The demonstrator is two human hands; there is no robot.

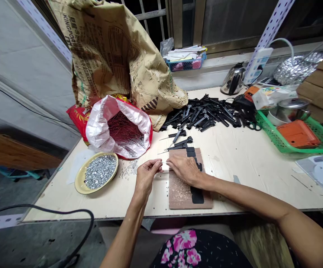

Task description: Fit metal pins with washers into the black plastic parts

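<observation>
My left hand (149, 172) pinches one end of a thin metal pin (164, 162), just left of a brown board (178, 193). Over the board's upper part lies my right hand (184, 168), its fingertips closed at the pin's other end. Black pads (197, 195) sit along the board's right side. Behind the board are a few black plastic parts (184, 142) with thin pins sticking out to the left. A yellow dish (79, 182) of small metal washers (100, 172) stands at the left, and loose washers (129, 168) lie beside it.
An open red and white bag (97, 124) holds many thin pins, with a large paper sack (108, 56) behind it. Black parts (206, 113) are heaped at the back. A green basket (278, 145) stands right, a kettle (233, 79) behind. A black cable (52, 211) hangs front left.
</observation>
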